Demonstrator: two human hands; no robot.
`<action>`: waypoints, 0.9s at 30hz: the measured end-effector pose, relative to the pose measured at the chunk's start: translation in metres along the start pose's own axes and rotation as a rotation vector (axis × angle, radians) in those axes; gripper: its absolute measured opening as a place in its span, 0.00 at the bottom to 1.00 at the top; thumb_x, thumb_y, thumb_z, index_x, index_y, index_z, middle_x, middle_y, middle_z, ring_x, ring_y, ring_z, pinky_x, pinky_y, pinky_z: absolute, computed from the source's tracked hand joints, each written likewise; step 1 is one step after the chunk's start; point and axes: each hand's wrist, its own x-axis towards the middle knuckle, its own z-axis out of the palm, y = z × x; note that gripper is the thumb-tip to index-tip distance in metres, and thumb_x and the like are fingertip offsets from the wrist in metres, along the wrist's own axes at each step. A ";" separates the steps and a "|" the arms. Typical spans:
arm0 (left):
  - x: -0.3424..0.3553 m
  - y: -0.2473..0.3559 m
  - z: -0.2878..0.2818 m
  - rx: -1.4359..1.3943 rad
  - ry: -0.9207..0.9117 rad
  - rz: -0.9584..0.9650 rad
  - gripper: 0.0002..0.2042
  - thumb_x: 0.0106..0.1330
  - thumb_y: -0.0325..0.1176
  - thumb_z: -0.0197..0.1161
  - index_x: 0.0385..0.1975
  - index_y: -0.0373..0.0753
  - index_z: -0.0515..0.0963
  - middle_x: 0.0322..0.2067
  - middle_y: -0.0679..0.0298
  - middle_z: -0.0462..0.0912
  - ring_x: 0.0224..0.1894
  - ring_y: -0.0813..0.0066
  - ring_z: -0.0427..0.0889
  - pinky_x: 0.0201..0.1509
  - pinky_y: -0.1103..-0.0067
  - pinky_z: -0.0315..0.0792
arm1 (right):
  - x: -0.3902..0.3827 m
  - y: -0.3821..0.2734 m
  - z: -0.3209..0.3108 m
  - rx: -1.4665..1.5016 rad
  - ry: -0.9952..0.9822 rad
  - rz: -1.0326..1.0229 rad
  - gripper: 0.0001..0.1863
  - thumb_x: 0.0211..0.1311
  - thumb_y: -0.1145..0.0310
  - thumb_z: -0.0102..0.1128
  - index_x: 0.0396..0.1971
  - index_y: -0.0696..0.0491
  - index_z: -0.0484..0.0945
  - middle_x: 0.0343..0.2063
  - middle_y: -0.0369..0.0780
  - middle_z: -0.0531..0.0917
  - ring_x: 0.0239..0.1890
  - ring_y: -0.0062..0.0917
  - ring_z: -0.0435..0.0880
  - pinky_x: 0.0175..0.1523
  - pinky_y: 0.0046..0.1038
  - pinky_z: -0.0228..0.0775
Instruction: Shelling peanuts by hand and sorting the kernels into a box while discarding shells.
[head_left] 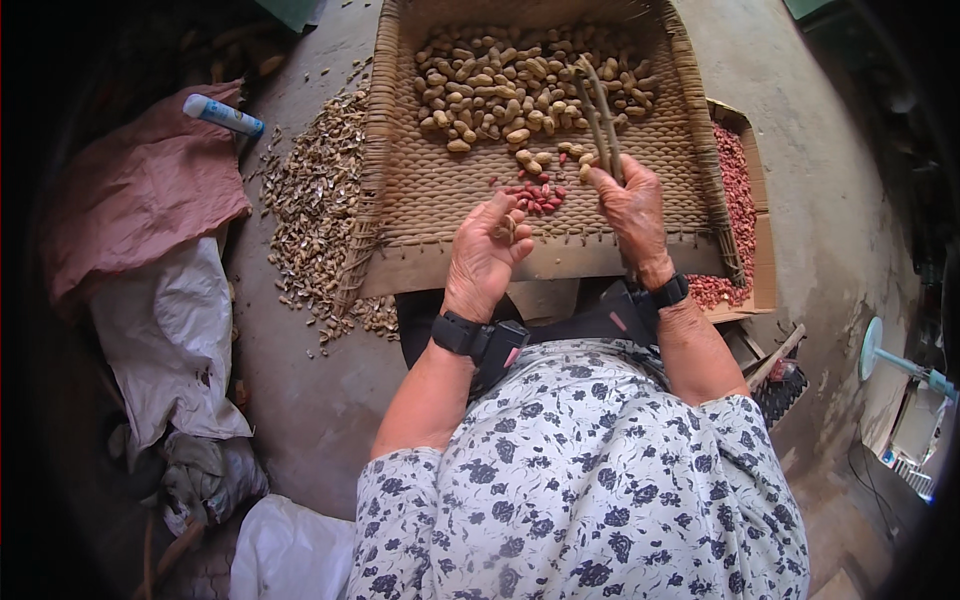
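A woven tray (450, 230) lies before me, with unshelled peanuts (480, 80) heaped in its far half. A small group of red kernels (540, 200) sits nearer the middle. My left hand (485, 250) has curled fingers around brown peanut shells (506, 228), just below the kernels. My right hand (630, 215) grips a pair of sticks (597, 110) that stand up from the fist, and its thumb is at a pale peanut beside them.
Broken shells (310, 200) are piled left of the tray. A cardboard box (760, 250) of red kernels lies under its right side. At left are a pink sack (140, 190), white sacks (165, 340) and a spray can (222, 115). A light-blue stand (890, 360) is at far right.
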 end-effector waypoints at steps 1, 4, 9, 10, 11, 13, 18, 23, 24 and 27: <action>0.000 -0.001 -0.001 0.020 0.022 0.001 0.09 0.64 0.38 0.60 0.35 0.39 0.75 0.25 0.68 0.74 0.25 0.79 0.75 0.25 0.84 0.73 | 0.008 0.011 -0.010 -0.117 0.088 -0.089 0.08 0.57 0.69 0.62 0.33 0.58 0.79 0.17 0.31 0.76 0.16 0.13 0.70 0.21 0.18 0.60; 0.001 -0.001 -0.007 0.069 0.021 0.006 0.06 0.64 0.37 0.60 0.33 0.41 0.75 0.21 0.69 0.73 0.21 0.81 0.72 0.20 0.86 0.67 | 0.022 0.027 -0.029 -0.424 0.118 -0.158 0.09 0.52 0.70 0.64 0.30 0.59 0.79 0.18 0.38 0.77 0.19 0.22 0.74 0.27 0.26 0.66; -0.003 -0.003 -0.005 0.144 -0.019 0.032 0.05 0.65 0.35 0.59 0.33 0.41 0.75 0.20 0.71 0.72 0.18 0.86 0.69 0.17 0.90 0.59 | 0.025 0.033 -0.023 -0.576 0.033 -0.152 0.10 0.46 0.71 0.64 0.30 0.59 0.79 0.26 0.49 0.78 0.30 0.38 0.78 0.37 0.35 0.68; -0.006 -0.002 0.000 0.192 0.008 0.056 0.05 0.65 0.34 0.59 0.34 0.40 0.75 0.20 0.71 0.73 0.18 0.86 0.68 0.17 0.90 0.59 | 0.026 0.036 -0.022 -0.546 0.037 -0.150 0.11 0.46 0.72 0.64 0.30 0.60 0.78 0.27 0.50 0.78 0.32 0.42 0.78 0.38 0.37 0.68; -0.008 -0.001 0.006 0.240 0.036 0.080 0.05 0.65 0.33 0.59 0.35 0.39 0.76 0.20 0.71 0.73 0.17 0.87 0.67 0.16 0.91 0.58 | 0.027 0.038 -0.021 -0.515 0.040 -0.149 0.11 0.45 0.72 0.63 0.30 0.61 0.78 0.27 0.52 0.77 0.33 0.45 0.78 0.40 0.40 0.68; -0.011 -0.002 0.012 0.357 0.069 0.149 0.06 0.65 0.32 0.58 0.38 0.38 0.77 0.21 0.71 0.75 0.16 0.89 0.66 0.16 0.91 0.58 | 0.026 0.040 -0.020 -0.598 0.073 -0.206 0.09 0.47 0.72 0.63 0.30 0.59 0.79 0.25 0.47 0.79 0.29 0.35 0.79 0.36 0.34 0.68; -0.013 -0.011 0.021 0.722 0.055 0.453 0.09 0.64 0.28 0.59 0.42 0.35 0.79 0.26 0.69 0.80 0.17 0.91 0.66 0.18 0.91 0.60 | 0.003 0.001 -0.010 -0.364 -0.111 -0.052 0.07 0.52 0.73 0.62 0.33 0.57 0.80 0.18 0.40 0.78 0.20 0.16 0.73 0.27 0.24 0.66; -0.012 -0.013 0.023 0.870 -0.024 0.573 0.11 0.61 0.27 0.61 0.42 0.34 0.80 0.24 0.71 0.80 0.19 0.91 0.67 0.20 0.90 0.62 | -0.021 -0.033 0.005 -0.334 -0.264 -0.339 0.08 0.48 0.78 0.61 0.31 0.58 0.78 0.24 0.47 0.78 0.27 0.38 0.78 0.33 0.32 0.69; -0.015 -0.011 0.021 0.872 -0.021 0.549 0.11 0.61 0.27 0.62 0.42 0.33 0.80 0.24 0.71 0.79 0.19 0.90 0.68 0.20 0.90 0.62 | -0.023 -0.037 0.007 -0.326 -0.275 -0.378 0.08 0.48 0.78 0.61 0.31 0.58 0.78 0.24 0.46 0.78 0.28 0.38 0.78 0.33 0.33 0.70; -0.021 -0.005 0.021 0.821 -0.012 0.453 0.11 0.60 0.26 0.62 0.42 0.33 0.80 0.23 0.71 0.79 0.19 0.89 0.68 0.21 0.90 0.62 | -0.026 -0.043 0.009 -0.248 -0.289 -0.404 0.08 0.50 0.78 0.61 0.33 0.58 0.78 0.26 0.43 0.79 0.27 0.31 0.78 0.32 0.28 0.70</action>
